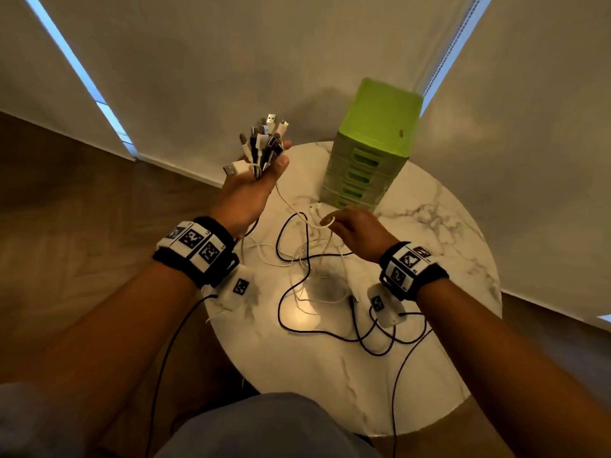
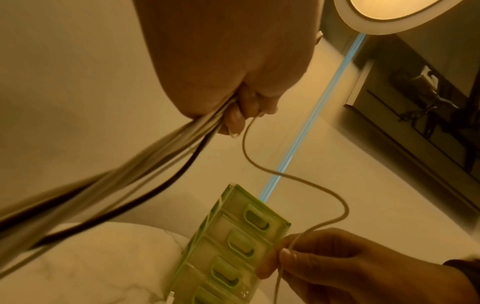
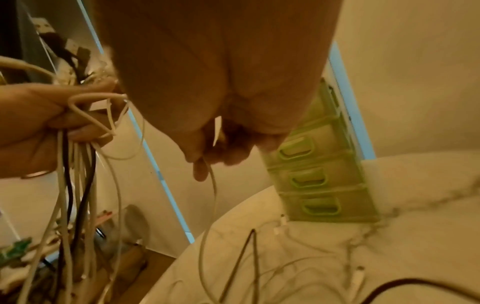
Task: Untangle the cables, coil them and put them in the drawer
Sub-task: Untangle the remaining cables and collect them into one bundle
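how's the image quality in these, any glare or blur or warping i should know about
Head view: sharp, with a bright glare patch on the marble table under the loose cables, and wide-angle bending of the walls. Left wrist view: warm yellow cast, the cable bundle smeared near the lens, the green drawer unit clearer. Right wrist view: soft overall, the right hand a blurred mass.

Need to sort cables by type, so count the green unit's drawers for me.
4, stacked in the green unit: top drawer, second drawer, third drawer, fourth drawer at the picture's edge. Another below may be hidden.
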A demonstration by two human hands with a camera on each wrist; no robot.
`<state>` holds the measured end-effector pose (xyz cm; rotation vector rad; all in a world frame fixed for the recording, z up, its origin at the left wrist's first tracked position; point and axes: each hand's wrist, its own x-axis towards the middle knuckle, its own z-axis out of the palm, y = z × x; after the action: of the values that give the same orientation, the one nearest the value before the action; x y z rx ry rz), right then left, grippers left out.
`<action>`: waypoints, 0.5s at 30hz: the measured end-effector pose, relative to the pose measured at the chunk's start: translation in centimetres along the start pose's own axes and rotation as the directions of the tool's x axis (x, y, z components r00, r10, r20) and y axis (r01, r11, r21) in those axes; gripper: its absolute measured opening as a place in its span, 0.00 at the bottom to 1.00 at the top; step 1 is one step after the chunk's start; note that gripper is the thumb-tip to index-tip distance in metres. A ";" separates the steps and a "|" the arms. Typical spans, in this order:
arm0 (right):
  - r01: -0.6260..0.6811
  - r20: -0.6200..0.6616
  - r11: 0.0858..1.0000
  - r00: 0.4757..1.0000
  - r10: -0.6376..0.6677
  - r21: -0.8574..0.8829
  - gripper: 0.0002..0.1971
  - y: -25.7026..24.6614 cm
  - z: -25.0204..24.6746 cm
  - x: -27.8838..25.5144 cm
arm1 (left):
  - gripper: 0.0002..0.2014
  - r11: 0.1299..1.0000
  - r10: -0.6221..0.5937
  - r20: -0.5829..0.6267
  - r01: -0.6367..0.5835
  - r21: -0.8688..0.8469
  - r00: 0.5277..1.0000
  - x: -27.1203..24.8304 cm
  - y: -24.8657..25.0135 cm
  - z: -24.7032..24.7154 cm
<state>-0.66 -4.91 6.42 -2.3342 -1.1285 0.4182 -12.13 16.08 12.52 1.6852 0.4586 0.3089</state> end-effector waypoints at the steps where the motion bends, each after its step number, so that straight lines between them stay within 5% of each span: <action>1: -0.021 0.028 0.996 0.999 0.018 0.082 0.14 -1.0 0.4 0.7 | 0.19 1.000 -0.011 -0.022 0.011 -0.009 1.000 -0.1 -0.4 -1.0; 6: -0.047 0.055 0.899 0.998 0.025 0.435 0.06 -5.8 3.1 3.8 | 0.14 0.993 -0.006 -0.136 -0.009 -0.115 0.991 -2.1 -1.6 -6.2; 15: -0.007 0.388 0.967 0.917 -0.095 0.253 0.02 -12.9 13.8 7.1 | 0.14 0.994 -0.047 -0.363 0.008 -0.109 0.931 -5.7 -4.8 -15.6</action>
<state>-11.11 11.80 2.01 -2.0482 -1.2236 0.9956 -24.84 27.68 10.72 1.5178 0.7282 0.6219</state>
